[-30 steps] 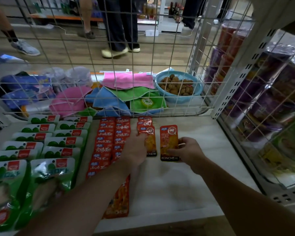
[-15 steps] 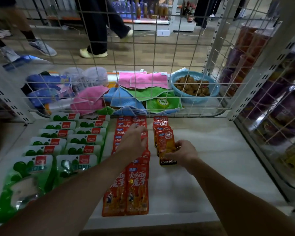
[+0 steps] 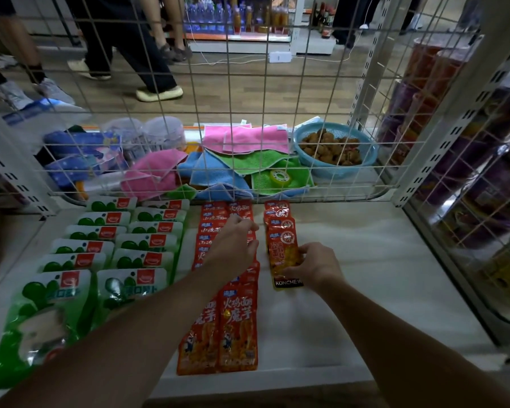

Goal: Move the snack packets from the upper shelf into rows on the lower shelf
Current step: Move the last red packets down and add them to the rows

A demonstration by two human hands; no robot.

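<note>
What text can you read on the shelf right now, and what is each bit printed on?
"KONCHEW": black strip at the near end of the front orange packet, gripped by the right hand.
"火鸡面" and "魔芋": front red packet.
Green packets: white characters, too blurred to read.
Bottles on the far shelf: labels too small.
</note>
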